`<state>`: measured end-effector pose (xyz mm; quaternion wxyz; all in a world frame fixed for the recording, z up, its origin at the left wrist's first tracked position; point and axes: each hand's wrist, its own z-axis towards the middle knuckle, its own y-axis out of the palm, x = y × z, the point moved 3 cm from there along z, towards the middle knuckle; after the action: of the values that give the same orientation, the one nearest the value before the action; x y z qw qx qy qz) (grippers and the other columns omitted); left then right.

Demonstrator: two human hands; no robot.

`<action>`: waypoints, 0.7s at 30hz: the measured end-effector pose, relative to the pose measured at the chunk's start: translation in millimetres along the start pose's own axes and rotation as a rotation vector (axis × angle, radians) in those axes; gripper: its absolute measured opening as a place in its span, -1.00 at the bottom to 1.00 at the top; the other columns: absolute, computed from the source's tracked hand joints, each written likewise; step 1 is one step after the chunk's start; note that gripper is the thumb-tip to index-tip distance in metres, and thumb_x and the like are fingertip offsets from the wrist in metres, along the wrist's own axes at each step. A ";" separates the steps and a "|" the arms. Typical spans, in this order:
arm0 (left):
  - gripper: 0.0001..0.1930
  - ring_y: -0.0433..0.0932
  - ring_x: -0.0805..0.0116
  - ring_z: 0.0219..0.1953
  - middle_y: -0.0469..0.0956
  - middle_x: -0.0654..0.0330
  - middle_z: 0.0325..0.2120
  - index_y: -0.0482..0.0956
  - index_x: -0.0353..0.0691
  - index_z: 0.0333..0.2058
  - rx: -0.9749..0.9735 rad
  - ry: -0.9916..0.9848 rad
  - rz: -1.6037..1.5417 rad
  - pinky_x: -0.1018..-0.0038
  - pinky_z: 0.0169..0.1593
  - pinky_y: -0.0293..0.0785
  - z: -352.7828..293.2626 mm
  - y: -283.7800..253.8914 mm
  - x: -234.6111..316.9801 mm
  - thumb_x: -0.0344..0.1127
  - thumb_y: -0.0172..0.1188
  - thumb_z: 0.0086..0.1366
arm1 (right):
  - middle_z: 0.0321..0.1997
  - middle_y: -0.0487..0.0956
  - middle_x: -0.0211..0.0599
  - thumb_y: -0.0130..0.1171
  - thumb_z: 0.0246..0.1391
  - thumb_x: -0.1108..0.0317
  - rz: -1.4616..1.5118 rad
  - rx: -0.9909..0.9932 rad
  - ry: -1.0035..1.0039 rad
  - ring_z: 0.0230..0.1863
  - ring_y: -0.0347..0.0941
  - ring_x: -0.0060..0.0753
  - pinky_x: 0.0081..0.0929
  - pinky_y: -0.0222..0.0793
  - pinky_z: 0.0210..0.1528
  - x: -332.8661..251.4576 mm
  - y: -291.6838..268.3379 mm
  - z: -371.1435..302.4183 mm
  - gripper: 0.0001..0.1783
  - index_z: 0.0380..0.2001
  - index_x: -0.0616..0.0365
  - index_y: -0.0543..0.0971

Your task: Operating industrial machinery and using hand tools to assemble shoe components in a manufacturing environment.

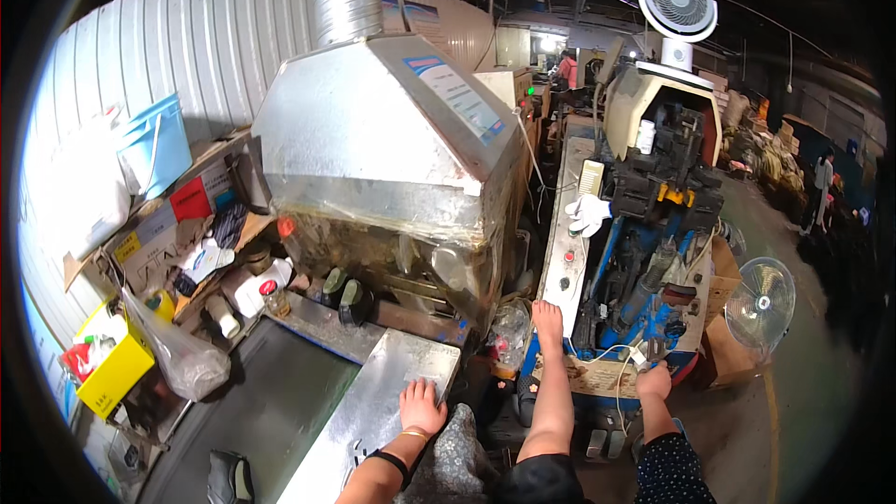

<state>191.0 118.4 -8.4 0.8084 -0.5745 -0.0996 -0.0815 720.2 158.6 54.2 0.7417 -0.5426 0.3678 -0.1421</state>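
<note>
My left hand [422, 408], with a bracelet and a black band on its arm, lies palm down with fingers spread on a metal tabletop [345, 429]. Farther right, my right hand [548, 319] has its fingers curled at the near end of the pale control panel [563, 266], and what is under them is hidden. A black shoe [230, 478] sits on the dark conveyor belt [280, 401] to the left. To the right, another hand [655, 381] below a dotted sleeve closes on a part at the front of the blue-and-black machine [644, 299].
A metal hood [373, 121] with a duct rises ahead, and dark shoes [353, 303] stand below it. White gloves [588, 215] lie on the panel. A yellow box [114, 378] and a blue bucket [157, 145] are at left. A floor fan [761, 303] stands right.
</note>
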 end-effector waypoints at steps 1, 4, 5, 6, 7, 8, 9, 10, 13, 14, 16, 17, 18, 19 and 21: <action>-0.36 0.21 -0.03 0.30 0.34 -0.02 0.22 0.43 -0.20 0.15 -0.002 -0.014 -0.007 0.06 0.33 0.07 0.3 -0.5 -0.9 -0.04 0.20 0.10 | -0.21 0.62 0.10 0.23 0.00 0.19 -0.001 0.004 -0.004 -0.13 0.57 0.15 -0.05 0.49 -0.09 -0.8 1.3 1.2 -0.57 -0.13 0.23 0.45; -0.36 0.21 0.00 0.31 0.34 0.00 0.23 0.43 -0.17 0.16 -0.004 -0.024 0.012 0.07 0.34 0.07 1.8 -3.8 -3.8 -0.03 0.19 0.12 | -0.21 0.62 0.10 0.24 -0.02 0.21 -0.007 0.023 -0.023 -0.14 0.57 0.14 -0.06 0.49 -0.09 -8.2 -0.6 -3.3 -0.56 -0.13 0.24 0.44; -0.36 0.21 0.00 0.31 0.34 0.00 0.23 0.43 -0.17 0.16 0.000 -0.036 0.010 0.07 0.34 0.07 0.0 -2.4 -5.1 -0.03 0.19 0.12 | -0.23 0.63 0.10 0.26 -0.05 0.23 -0.006 0.038 -0.022 -0.15 0.58 0.14 -0.07 0.50 -0.10 -10.3 -2.5 -6.2 -0.56 -0.14 0.25 0.44; -0.36 0.21 0.00 0.31 0.33 0.01 0.23 0.43 -0.17 0.16 -0.008 -0.033 0.010 0.07 0.34 0.07 -1.3 -1.6 -5.3 -0.02 0.19 0.12 | -0.23 0.63 0.10 0.26 -0.05 0.23 -0.006 0.037 -0.033 -0.15 0.58 0.14 -0.07 0.50 -0.10 -10.1 -3.4 -7.4 -0.56 -0.14 0.25 0.44; -0.36 0.21 0.00 0.32 0.33 0.01 0.24 0.43 -0.16 0.17 -0.010 -0.036 0.020 0.07 0.34 0.07 -2.8 -4.6 -7.6 -0.01 0.19 0.13 | -0.23 0.63 0.10 0.26 -0.04 0.23 0.004 0.024 -0.033 -0.14 0.58 0.14 -0.06 0.50 -0.10 -13.6 -4.4 -9.0 -0.56 -0.14 0.24 0.44; -0.37 0.20 0.00 0.32 0.32 0.01 0.24 0.42 -0.15 0.17 -0.018 -0.049 0.036 0.07 0.35 0.06 -6.5 -7.5 -8.6 -0.01 0.17 0.14 | -0.22 0.62 0.10 0.26 -0.04 0.23 0.016 0.008 -0.032 -0.14 0.58 0.14 -0.06 0.49 -0.11 -14.8 2.6 -6.1 -0.56 -0.14 0.24 0.44; -0.36 0.20 0.00 0.33 0.31 0.01 0.25 0.42 -0.15 0.18 -0.035 -0.043 0.036 0.07 0.36 0.05 -4.9 -5.7 -3.3 -0.01 0.17 0.14 | -0.22 0.62 0.10 0.26 -0.04 0.23 0.021 0.013 -0.021 -0.14 0.58 0.14 -0.06 0.49 -0.11 -8.5 1.6 -4.5 -0.56 -0.14 0.24 0.44; -0.36 0.20 0.00 0.32 0.31 0.01 0.25 0.41 -0.15 0.18 -0.035 -0.031 0.031 0.06 0.35 0.05 -4.5 -5.6 0.6 -0.01 0.17 0.14 | -0.22 0.62 0.09 0.26 -0.04 0.22 0.017 0.030 -0.013 -0.14 0.58 0.14 -0.06 0.49 -0.11 -1.7 1.8 -2.5 -0.56 -0.14 0.24 0.44; -0.36 0.19 -0.02 0.32 0.31 0.00 0.24 0.41 -0.16 0.17 -0.043 -0.014 0.032 0.05 0.35 0.04 -6.3 -7.5 3.3 0.00 0.17 0.14 | -0.23 0.62 0.08 0.26 -0.04 0.22 0.027 0.027 0.012 -0.15 0.58 0.13 -0.04 0.49 -0.12 4.8 2.3 -2.5 -0.56 -0.14 0.23 0.44; -0.36 0.19 -0.03 0.32 0.31 -0.01 0.24 0.41 -0.17 0.17 -0.053 -0.020 0.030 0.04 0.34 0.04 -6.6 -7.4 3.2 0.00 0.17 0.14 | -0.23 0.62 0.09 0.24 -0.02 0.22 0.020 0.023 -0.004 -0.15 0.57 0.14 -0.04 0.49 -0.11 3.9 2.7 -3.7 -0.57 -0.13 0.23 0.45; -0.36 0.19 -0.04 0.31 0.32 -0.02 0.23 0.41 -0.18 0.17 -0.052 -0.009 0.039 0.03 0.34 0.03 -6.4 -7.9 4.6 -0.01 0.18 0.13 | -0.23 0.62 0.10 0.22 0.00 0.22 0.017 0.017 -0.002 -0.16 0.57 0.15 -0.04 0.48 -0.11 0.8 -3.7 -5.1 -0.58 -0.12 0.24 0.45; -0.36 0.19 -0.05 0.31 0.32 -0.03 0.23 0.42 -0.18 0.16 -0.050 -0.013 0.039 0.03 0.34 0.03 -6.7 -7.1 5.8 -0.01 0.18 0.13 | -0.23 0.62 0.10 0.23 -0.01 0.23 0.030 0.009 0.007 -0.16 0.57 0.15 -0.04 0.48 -0.11 -0.5 -7.2 -3.7 -0.58 -0.12 0.23 0.45; -0.37 0.18 -0.05 0.31 0.32 -0.03 0.23 0.42 -0.19 0.15 -0.039 -0.008 0.038 0.03 0.34 0.03 -6.8 -7.0 5.1 -0.02 0.19 0.12 | -0.23 0.62 0.10 0.24 -0.01 0.23 0.042 -0.002 0.011 -0.16 0.57 0.15 -0.05 0.49 -0.11 -1.3 -5.2 -3.0 -0.58 -0.13 0.23 0.44; -0.37 0.18 -0.05 0.31 0.32 -0.03 0.23 0.42 -0.19 0.15 -0.046 -0.004 0.041 0.03 0.34 0.03 -6.4 -5.4 5.1 -0.02 0.19 0.12 | -0.23 0.62 0.10 0.24 -0.01 0.23 0.040 -0.006 0.018 -0.16 0.57 0.15 -0.05 0.49 -0.11 -1.2 -4.4 -2.7 -0.58 -0.13 0.23 0.44; -0.37 0.19 -0.06 0.31 0.31 -0.03 0.23 0.43 -0.19 0.14 -0.016 0.004 0.013 0.03 0.33 0.04 -4.4 -2.4 7.6 -0.03 0.19 0.12 | -0.23 0.62 0.10 0.25 -0.03 0.23 0.015 0.039 0.028 -0.15 0.57 0.14 -0.05 0.49 -0.11 0.2 -7.1 -0.9 -0.58 -0.14 0.22 0.44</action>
<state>198.0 113.3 -5.7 0.8044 -0.5814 -0.0937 -0.0781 721.1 155.2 60.4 0.7481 -0.5231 0.3794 -0.1511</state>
